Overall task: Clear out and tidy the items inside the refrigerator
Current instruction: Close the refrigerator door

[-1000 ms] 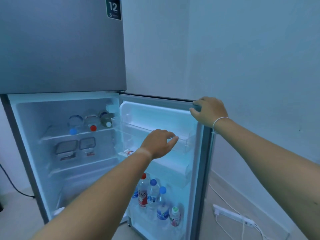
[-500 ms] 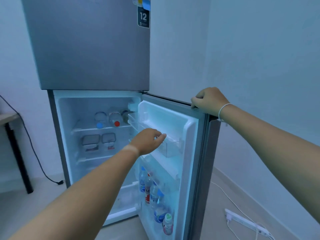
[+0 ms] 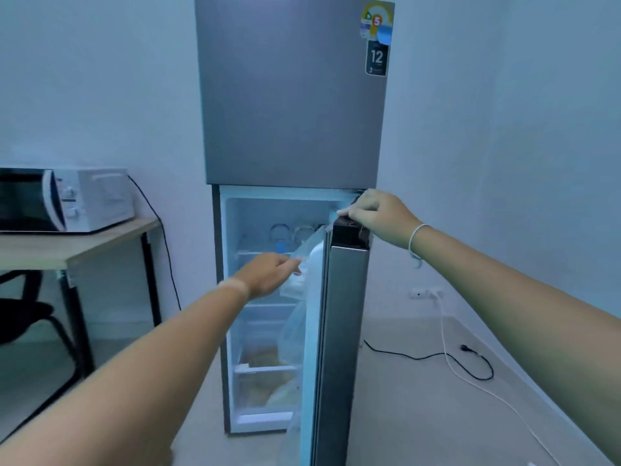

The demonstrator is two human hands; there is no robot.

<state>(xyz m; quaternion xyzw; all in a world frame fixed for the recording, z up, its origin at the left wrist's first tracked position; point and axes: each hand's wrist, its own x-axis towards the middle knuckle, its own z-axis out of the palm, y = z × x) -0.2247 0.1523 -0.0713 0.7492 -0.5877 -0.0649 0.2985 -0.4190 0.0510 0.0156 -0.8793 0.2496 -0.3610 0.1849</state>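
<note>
A tall grey refrigerator stands against the wall with its lower door swung open, edge-on to me. My right hand grips the top corner of that door. My left hand reaches to the inner side of the door, fingers on the clear door shelf. Inside, bottles lie on the upper shelf, one with a blue cap. Food shows in the bottom drawer. The door's own bottles are hidden.
A white microwave sits on a wooden table at the left, with a black chair under it. A black cord and a white cable lie on the floor to the right, below a wall socket.
My view has pulled back and shifted right, so the door now appears edge-on and its bottles are out of sight. Both hands have stayed on the door.
</note>
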